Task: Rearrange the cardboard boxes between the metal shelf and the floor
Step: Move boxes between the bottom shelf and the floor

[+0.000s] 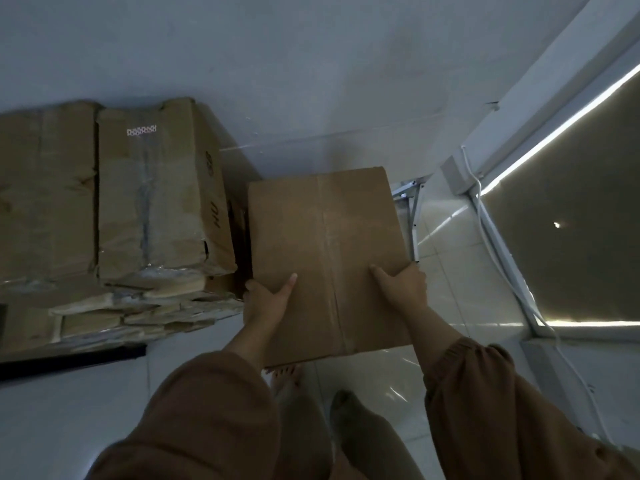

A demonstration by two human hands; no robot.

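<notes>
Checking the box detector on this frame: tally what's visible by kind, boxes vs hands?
Brown cardboard boxes standing upright at left: 2 (far-left box, taped box with black printed letters)
Plain brown cardboard box held in both hands: 1
Flattened cardboard pieces piled under the upright boxes: count unclear
Bare hands: 2 (left hand, right hand)
Total: 3 boxes, 2 hands

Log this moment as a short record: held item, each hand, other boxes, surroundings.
held item: plain cardboard box, taped seam up, carried above the tiled floor
left hand: grips the box's near-left edge, thumb on top
right hand: grips the near-right edge, thumb on top
other boxes: two worn taped boxes to the left, atop flattened cardboard
surroundings: metal frame behind the box
</notes>
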